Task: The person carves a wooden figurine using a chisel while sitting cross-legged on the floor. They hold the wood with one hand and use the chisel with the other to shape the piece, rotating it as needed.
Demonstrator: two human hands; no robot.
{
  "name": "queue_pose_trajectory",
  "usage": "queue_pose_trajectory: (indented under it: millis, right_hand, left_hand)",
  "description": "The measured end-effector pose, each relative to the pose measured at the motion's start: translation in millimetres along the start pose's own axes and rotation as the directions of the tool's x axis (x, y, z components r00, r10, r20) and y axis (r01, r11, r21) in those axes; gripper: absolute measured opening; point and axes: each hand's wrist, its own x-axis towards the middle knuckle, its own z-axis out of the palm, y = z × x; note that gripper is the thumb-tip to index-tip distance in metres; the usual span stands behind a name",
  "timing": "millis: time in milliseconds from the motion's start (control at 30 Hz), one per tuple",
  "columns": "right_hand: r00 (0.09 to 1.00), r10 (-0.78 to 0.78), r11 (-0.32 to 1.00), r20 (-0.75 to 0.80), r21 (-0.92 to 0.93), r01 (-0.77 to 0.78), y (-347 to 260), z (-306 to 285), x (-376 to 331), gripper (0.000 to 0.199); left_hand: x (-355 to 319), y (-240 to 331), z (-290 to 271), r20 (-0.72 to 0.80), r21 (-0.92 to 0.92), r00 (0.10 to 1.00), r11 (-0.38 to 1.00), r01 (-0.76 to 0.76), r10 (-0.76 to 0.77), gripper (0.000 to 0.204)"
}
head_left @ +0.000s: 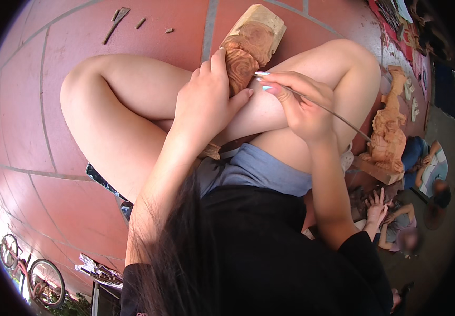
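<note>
Underneath, the red tiled floor lies open to the left, a few chisels well apart at its upper edge. Across the crossed legs rests a carved wooden block, its pale squared end jutting beyond the knees. Left hand clasps the carving's lower part. Right hand pinches a thin metal tool, tip touching the carving's right edge.

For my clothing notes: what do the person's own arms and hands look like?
Both forearms are bare. The black sleeves are pushed up past the elbows. The right hand has long nails painted light blue and pale; the left hand shows no rings or gloves.
</note>
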Motion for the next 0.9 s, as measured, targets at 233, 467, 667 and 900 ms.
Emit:
queue_pose_trajectory:
  millis: [233, 467, 667, 900]
  right_hand:
    - [0.999, -0.044, 0.999, -0.009, -0.011, 0.044, -1, 4, -1, 0.011]
    - [0.987, -0.161, 0.983, 0.029, -0.089, 0.163, 1, 5, 4, 0.014]
    - [0.989, -0.147, 0.977, -0.012, -0.158, 0.144, 2, 6, 3, 0.018]
    - [0.993, -0.092, 0.992, -0.076, -0.097, 0.084, 6, 6, 1, 0.013]
  left_hand:
    - [-1, -1, 1, -0.006, 0.002, 1.0, 1.0, -0.01, 0.01, 0.082]
    - [0, -3, 3, -0.02, -0.003, 0.999, 1.0, -0.028, 0.028, 0.081]
    - [0, -2, 2, -0.013, -0.014, 1.0, 1.0, -0.018, 0.018, 0.081]
    - [0, -1, 2, -0.001, -0.016, 1.0, 1.0, -0.003, 0.003, 0.081]
